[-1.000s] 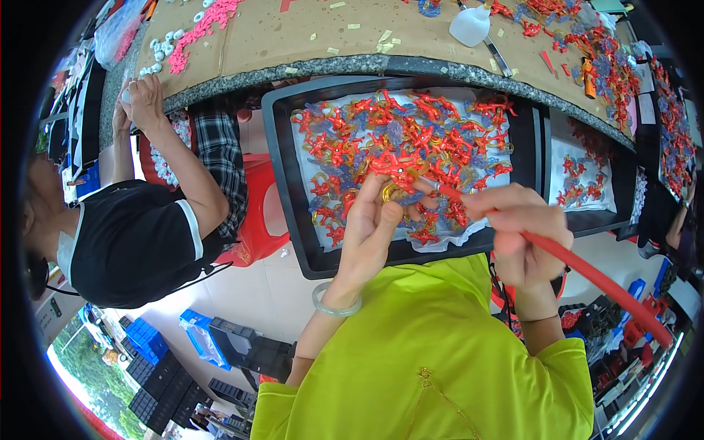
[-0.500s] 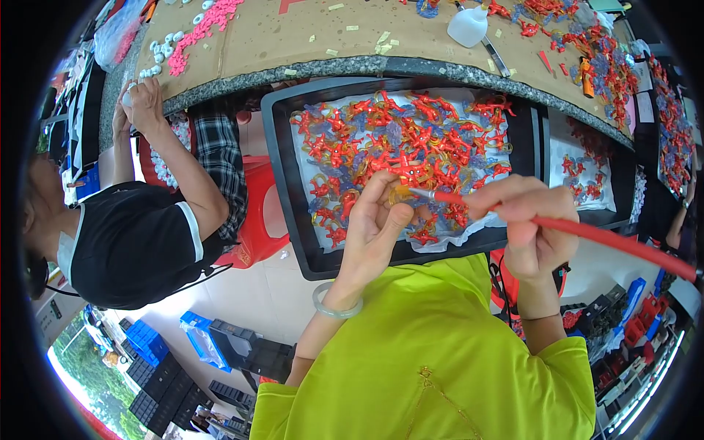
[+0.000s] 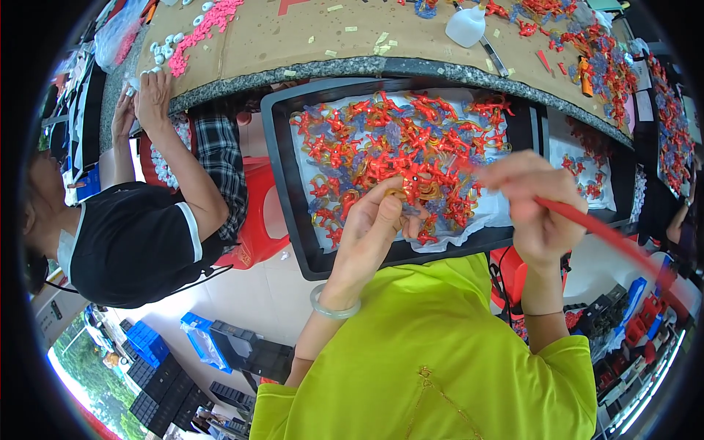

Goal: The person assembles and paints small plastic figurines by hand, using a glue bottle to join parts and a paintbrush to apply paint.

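Over the near part of a black tray [image 3: 281, 183], my left hand [image 3: 372, 224] pinches a small red-and-amber plastic figure [image 3: 412, 177] between thumb and fingers. My right hand [image 3: 539, 202] is closed round a long, thin red-handled tool [image 3: 598, 227], whose far end trails off to the right. Motion smears this hand and the tool's working tip, which is apart from the figure. Beneath both hands, many red, amber and bluish see-through plastic figures [image 3: 352, 114] lie heaped on white paper in the tray.
Beyond the tray runs a stone-edged table [image 3: 308, 67] covered with cardboard. On it stand a white bottle [image 3: 466, 26], tweezers [image 3: 494, 57], an orange tool [image 3: 586, 76] and more figures. At the left, a co-worker [image 3: 132, 242] handles small white pieces. Another tray of figures [image 3: 583, 172] sits at right.
My right hand has drawn the red tool back, up and away from the figure, and is now blurred. My left hand has turned slightly, still gripping the figure. The co-worker's hands have shifted.
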The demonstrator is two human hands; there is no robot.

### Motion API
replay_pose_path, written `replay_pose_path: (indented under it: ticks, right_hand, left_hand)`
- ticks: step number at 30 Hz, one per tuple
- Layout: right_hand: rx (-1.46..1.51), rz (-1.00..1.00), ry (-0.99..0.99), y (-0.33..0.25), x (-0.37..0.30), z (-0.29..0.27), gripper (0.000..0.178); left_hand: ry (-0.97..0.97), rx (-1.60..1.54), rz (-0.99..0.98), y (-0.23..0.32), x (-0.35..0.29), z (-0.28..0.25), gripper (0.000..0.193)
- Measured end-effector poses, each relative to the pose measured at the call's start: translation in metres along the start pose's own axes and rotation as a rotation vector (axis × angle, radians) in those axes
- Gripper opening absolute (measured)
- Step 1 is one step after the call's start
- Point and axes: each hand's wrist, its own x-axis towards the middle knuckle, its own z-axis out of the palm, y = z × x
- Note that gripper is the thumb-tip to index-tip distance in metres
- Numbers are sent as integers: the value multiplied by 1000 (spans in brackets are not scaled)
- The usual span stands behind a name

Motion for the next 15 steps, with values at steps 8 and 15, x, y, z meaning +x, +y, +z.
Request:
replay_pose_path:
  ticks: [8, 15]
  right_hand:
    - [-99, 132, 141, 4, 1, 14, 13]
    - [-178, 190, 22, 20, -23, 41, 23]
  left_hand:
    - [-38, -92, 22, 3, 2, 7, 42]
    - [-68, -40, 27, 10, 4, 10, 36]
